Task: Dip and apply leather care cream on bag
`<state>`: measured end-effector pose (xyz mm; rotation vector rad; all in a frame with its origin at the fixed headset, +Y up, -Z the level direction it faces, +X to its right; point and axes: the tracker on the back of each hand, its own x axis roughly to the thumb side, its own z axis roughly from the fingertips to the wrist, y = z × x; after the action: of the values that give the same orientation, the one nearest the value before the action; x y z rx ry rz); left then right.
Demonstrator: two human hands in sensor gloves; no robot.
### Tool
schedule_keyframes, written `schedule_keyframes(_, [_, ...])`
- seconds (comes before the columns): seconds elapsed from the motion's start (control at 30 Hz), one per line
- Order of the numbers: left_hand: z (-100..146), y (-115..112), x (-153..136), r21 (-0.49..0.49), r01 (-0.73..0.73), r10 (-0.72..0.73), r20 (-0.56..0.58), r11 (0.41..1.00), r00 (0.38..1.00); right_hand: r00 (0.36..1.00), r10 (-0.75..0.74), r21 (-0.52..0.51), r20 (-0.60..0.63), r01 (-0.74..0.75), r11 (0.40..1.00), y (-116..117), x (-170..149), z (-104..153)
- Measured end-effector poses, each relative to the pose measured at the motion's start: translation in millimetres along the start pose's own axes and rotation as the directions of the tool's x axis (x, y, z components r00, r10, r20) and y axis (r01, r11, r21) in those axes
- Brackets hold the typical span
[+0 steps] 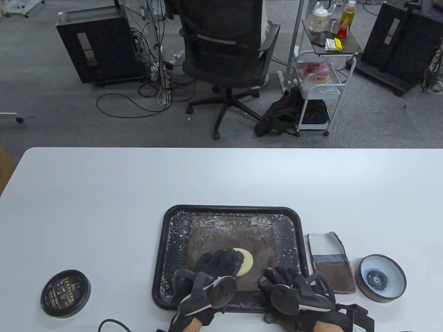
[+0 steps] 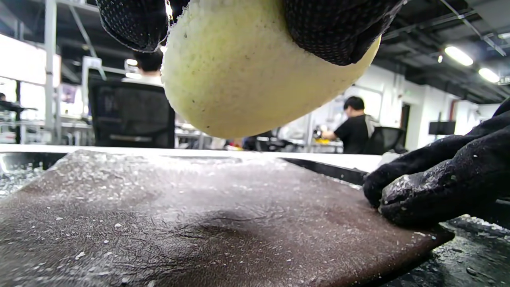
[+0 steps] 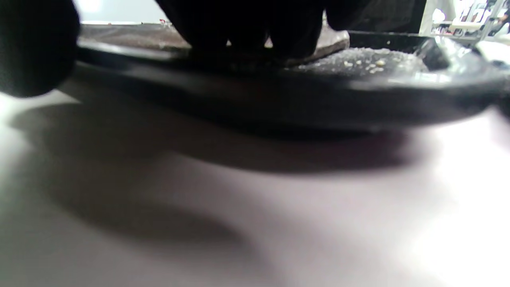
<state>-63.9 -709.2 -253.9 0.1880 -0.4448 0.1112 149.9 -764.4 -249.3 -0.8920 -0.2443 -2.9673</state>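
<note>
A brown leather bag (image 1: 230, 242) lies flat in a black tray (image 1: 166, 249), flecked with white bits. My left hand (image 1: 221, 261) pinches a round pale yellow sponge pad (image 1: 246, 263) over the bag's near middle. In the left wrist view the sponge pad (image 2: 255, 83) hangs just above the bag (image 2: 191, 223), with a gap between them. My right hand (image 1: 282, 276) rests with its fingers (image 2: 434, 183) pressing down on the bag's near right corner. An open round cream tin (image 1: 381, 278) with a pale bluish inside stands right of the tray.
A black tin lid (image 1: 65, 288) lies on the white table to the tray's left. A small leather-and-cloth swatch (image 1: 331, 263) lies between tray and tin. In the right wrist view the tray rim (image 3: 279, 99) fills the middle. An office chair and a cart stand beyond the far edge.
</note>
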Motion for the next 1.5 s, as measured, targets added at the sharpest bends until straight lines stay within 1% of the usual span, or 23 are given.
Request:
schedule_keyframes(0.13, [-3, 2, 4, 0.01, 0.022, -0.022, -0.005, 1.0, 1.0, 1.0, -0.011, -0.038, 0.01, 0.011, 0.999, -2, 0, 2])
schedule_keyframes(0.23, [-13, 9, 12, 0.032, 0.069, -0.069, 0.005, 0.997, 0.998, 1.0, -0.023, -0.05, 0.014, 0.024, 0.998, -3, -2, 3])
schedule_keyframes(0.3, [-25, 16, 18, 0.045, 0.101, -0.102, 0.009, 0.994, 0.995, 0.999, -0.032, -0.048, 0.016, 0.033, 0.998, -1, -3, 3])
schedule_keyframes(0.4, [-54, 27, 27, 0.014, 0.137, -0.136, -0.013, 0.991, 0.991, 0.998, -0.064, -0.026, 0.015, 0.064, 0.998, 2, -7, 6])
schedule_keyframes(0.5, [-80, 26, 34, -0.006, 0.117, -0.117, -0.024, 0.993, 0.993, 0.993, -0.113, 0.0, 0.018, 0.113, 0.994, 3, -13, 7])
schedule_keyframes(0.57, [-99, 15, 39, -0.025, 0.087, -0.087, -0.017, 0.996, 0.996, 0.984, -0.176, 0.018, 0.016, 0.176, 0.984, 4, -17, 7])
schedule_keyframes(0.6, [-104, 11, 41, -0.033, 0.083, -0.083, -0.015, 0.996, 0.996, 0.981, -0.191, 0.022, 0.015, 0.191, 0.981, 4, -19, 7])
schedule_keyframes(0.63, [-113, 1, 44, -0.05, 0.078, -0.079, -0.009, 0.996, 0.997, 0.978, -0.209, 0.025, 0.016, 0.209, 0.978, 4, -20, 6])
schedule_keyframes(0.77, [-133, -29, 52, -0.104, 0.071, -0.072, -0.006, 0.992, 0.997, 0.973, -0.228, 0.04, 0.019, 0.228, 0.973, 4, -23, 6])
schedule_keyframes(0.83, [-140, -47, 56, -0.127, 0.09, -0.093, -0.02, 0.988, 0.995, 0.972, -0.236, 0.045, 0.019, 0.235, 0.971, 4, -23, 6])
schedule_keyframes(0.93, [-143, -61, 63, -0.146, 0.146, -0.151, -0.019, 0.978, 0.988, 0.968, -0.251, 0.053, 0.019, 0.249, 0.967, 4, -25, 5])
schedule_keyframes(1.07, [-142, -62, 69, -0.164, 0.244, -0.248, 0.002, 0.956, 0.969, 0.961, -0.275, 0.058, 0.016, 0.274, 0.96, 4, -27, 4])
schedule_keyframes(1.17, [-137, -62, 66, -0.157, 0.358, -0.36, 0.015, 0.92, 0.933, 0.96, -0.281, 0.058, 0.014, 0.28, 0.958, 4, -27, 4])
schedule_keyframes(1.23, [-133, -62, 60, -0.163, 0.384, -0.388, 0.006, 0.909, 0.922, 0.962, -0.274, 0.058, 0.014, 0.273, 0.96, 4, -27, 4])
schedule_keyframes(1.37, [-124, -59, 40, -0.211, 0.383, -0.404, -0.062, 0.899, 0.913, 0.964, -0.265, 0.057, 0.013, 0.264, 0.963, 5, -26, 4])
schedule_keyframes(1.5, [-114, -60, 15, -0.292, 0.434, -0.481, -0.115, 0.852, 0.869, 0.965, -0.261, 0.055, 0.011, 0.261, 0.964, 5, -26, 4])
